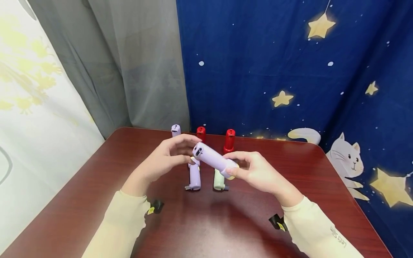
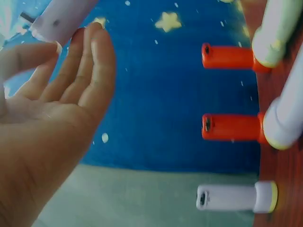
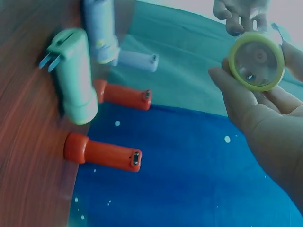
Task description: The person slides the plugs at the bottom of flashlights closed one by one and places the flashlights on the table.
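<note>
A light purple flashlight is tilted above the table, its lens end gripped between the thumb and fingers of my right hand. Its yellow-rimmed lens faces the right wrist camera. My left hand is at the tail end, fingers extended and slightly bent; whether the fingertips touch is unclear. From that tail a dark prong sticks out in the left wrist view. Below, another purple flashlight and a pale green flashlight lie with plug prongs out, partly hidden by the held one.
Behind my hands stand a purple flashlight, a red flashlight and a second red flashlight, near the far edge of the brown table. Grey curtain and blue star-patterned curtain hang directly behind.
</note>
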Demonstrator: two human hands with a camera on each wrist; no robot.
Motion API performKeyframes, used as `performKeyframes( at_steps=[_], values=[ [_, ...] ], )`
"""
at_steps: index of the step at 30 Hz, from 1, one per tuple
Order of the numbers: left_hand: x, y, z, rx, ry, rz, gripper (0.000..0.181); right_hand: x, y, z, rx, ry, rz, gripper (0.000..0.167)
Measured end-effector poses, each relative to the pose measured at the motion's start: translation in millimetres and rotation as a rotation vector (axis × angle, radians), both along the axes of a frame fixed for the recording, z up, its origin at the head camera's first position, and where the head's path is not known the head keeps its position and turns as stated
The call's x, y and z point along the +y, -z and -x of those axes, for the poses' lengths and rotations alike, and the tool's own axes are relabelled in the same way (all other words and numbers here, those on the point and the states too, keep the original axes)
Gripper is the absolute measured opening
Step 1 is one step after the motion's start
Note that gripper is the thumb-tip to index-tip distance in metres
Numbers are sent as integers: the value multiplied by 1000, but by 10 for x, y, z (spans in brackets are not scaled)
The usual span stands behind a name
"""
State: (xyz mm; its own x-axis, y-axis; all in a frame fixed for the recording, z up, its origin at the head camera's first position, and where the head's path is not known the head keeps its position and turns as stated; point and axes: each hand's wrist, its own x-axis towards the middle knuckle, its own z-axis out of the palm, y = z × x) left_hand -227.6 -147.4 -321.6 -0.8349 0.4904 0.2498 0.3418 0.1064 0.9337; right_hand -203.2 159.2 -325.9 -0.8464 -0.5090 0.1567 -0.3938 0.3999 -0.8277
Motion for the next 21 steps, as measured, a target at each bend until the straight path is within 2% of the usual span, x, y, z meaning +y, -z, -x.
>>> performKeyframes(
  at_steps=[2,4,8,11,15,18,21],
  values=[
    [40,-23,-55,17,33,-51,50,13,-24,-39,-31,-25,65,40],
    [86,-57,-114,33,39,-97,54,20,-40,-87,-54,-53,119,41],
    [185,-125,-230,64,57,-171,52,19,-60,-197,-99,-129,250,39],
    [271,-154,-318,81,142,-211,51,7,-51,-256,-168,-268,440,35],
    [390,-180,-431,143,239,-220,51,-43,-24,-295,-326,-532,706,39],
    [476,-209,-507,220,237,-228,51,-90,-13,-329,-421,-654,815,41],
    [545,-233,-578,292,209,-255,50,-122,-11,-366,-476,-711,873,42]
  ],
)
